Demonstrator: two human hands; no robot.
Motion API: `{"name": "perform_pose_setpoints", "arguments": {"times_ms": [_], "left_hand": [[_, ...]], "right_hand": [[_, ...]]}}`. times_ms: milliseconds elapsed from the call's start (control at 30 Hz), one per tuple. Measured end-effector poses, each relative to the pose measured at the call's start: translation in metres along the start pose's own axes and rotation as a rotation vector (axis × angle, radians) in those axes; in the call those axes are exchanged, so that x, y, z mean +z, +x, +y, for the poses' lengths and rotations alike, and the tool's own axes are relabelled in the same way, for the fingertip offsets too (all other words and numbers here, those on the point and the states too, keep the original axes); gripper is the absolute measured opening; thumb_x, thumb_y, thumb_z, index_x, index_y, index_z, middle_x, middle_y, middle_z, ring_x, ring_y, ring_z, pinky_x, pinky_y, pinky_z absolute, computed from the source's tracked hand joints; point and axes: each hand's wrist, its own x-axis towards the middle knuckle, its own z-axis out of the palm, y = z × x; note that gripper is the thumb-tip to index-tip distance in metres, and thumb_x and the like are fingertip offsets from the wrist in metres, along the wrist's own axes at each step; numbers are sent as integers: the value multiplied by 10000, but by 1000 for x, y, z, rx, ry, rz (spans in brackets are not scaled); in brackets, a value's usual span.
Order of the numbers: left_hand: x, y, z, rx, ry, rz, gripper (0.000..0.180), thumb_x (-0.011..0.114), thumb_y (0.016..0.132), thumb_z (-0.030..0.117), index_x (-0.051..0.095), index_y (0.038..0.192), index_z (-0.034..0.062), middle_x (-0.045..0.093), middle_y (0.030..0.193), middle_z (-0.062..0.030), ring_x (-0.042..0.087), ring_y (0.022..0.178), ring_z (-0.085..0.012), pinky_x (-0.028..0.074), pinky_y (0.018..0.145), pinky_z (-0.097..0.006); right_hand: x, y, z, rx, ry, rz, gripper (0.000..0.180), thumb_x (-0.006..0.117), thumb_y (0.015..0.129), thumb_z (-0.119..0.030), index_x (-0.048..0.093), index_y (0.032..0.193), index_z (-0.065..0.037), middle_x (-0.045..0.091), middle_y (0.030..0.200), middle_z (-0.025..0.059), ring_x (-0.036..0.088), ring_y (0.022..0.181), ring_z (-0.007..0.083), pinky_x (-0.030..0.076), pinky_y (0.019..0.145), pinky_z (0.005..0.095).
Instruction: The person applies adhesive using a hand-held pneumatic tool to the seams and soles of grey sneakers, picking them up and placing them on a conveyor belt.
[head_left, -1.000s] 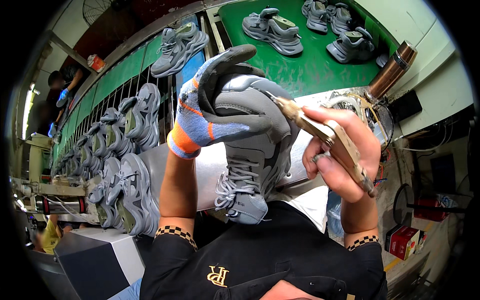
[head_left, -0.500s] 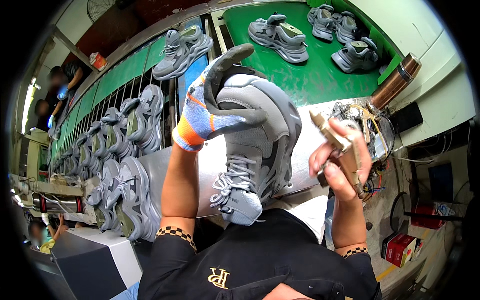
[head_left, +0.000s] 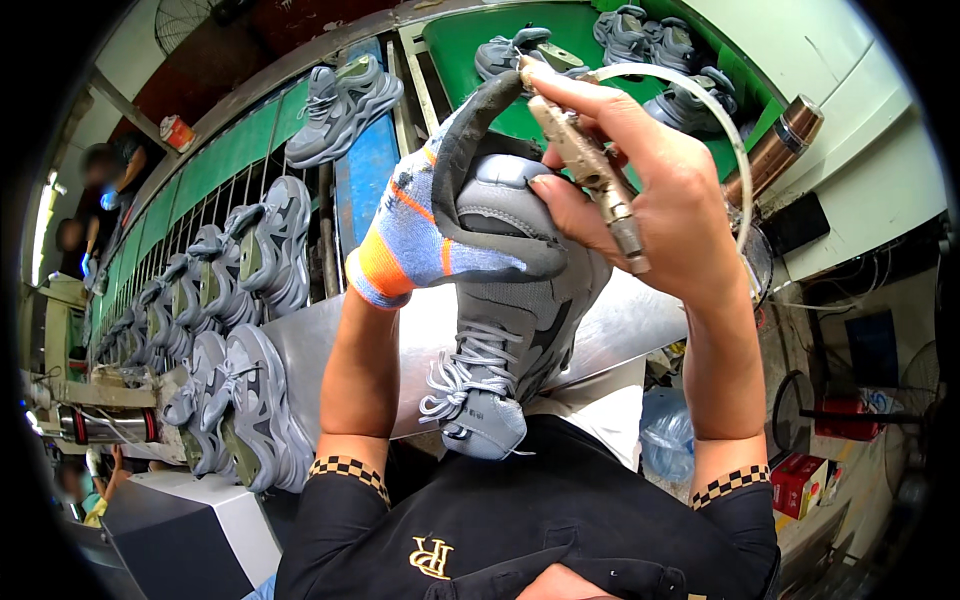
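- Since half a second ago, the right hand (head_left: 655, 200) has been swung up from beside the shoe's flank to a spot over its heel, and the tool it carries has been brought level with the gloved fingertips.
- Along the left, a long metal rack (head_left: 210, 300) is seen — loaded with a row of matching grey sneakers (head_left: 250, 250) set on edge.
- At the top, a green work surface (head_left: 480, 40) is seen, with more grey sneakers lying on it, well apart from the hands.
- At the centre, a chunky grey lace-up sneaker (head_left: 500, 350) is held up before the chest, toe pointing down towards the black shirt, heel uppermost.
- The left hand (head_left: 450, 225), covered by a knitted glove in blue-grey and orange with dark coated fingers, is wrapped over the sneaker's heel end and is closed on it.
- The right hand, bare, is clenched about a slim brass-coloured metal hand tool (head_left: 590, 170) — its tip lies near the gloved fingers, and a pale thin hose (head_left: 720, 130) is looped away from it.
- At the upper right, a copper-coloured cylindrical flask (head_left: 775, 145) is seen propped on the bench edge.
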Motion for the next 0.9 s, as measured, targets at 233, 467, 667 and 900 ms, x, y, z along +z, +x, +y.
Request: {"name": "perform_pose_setpoints", "arguments": {"times_ms": [233, 467, 667, 900], "left_hand": [[-4, 5, -12, -1, -123, -72, 1072, 911, 558, 145, 322, 1442, -6, 620, 1136, -131, 581, 1030, -152, 480, 898, -303], [-58, -41, -72, -325, 12, 227, 596, 713, 810, 156, 487, 1339, 2, 588, 1248, -111, 598, 1022, -151, 473, 906, -296], [-137, -213, -90, -620, 845, -303, 759, 752, 761, 204, 389, 1405, 32, 538, 1286, -196, 537, 1190, -336, 413, 1009, -406], [-13, -158, -85, -223, 907, -101, 891, 810, 629, 364, 444, 1366, 21, 560, 1248, -180, 550, 1134, -351, 435, 987, -419]], "right_hand": [[0, -37, 25, 230, 246, 217, 503, 601, 784, 53, 534, 1277, -15, 679, 956, 130, 666, 770, 114, 528, 659, 251], [4, -172, 46, 614, 260, 143, 473, 540, 883, -44, 440, 1331, 71, 621, 866, 97, 568, 711, 102, 477, 621, 233], [13, -239, 38, 954, 502, 445, 505, 543, 880, -82, 413, 1336, 89, 596, 831, 95, 559, 696, 117, 481, 625, 252], [18, -263, 47, 1036, 575, 545, 605, 576, 842, -147, 364, 1351, 102, 593, 802, 106, 547, 657, 138, 475, 617, 261]]}}
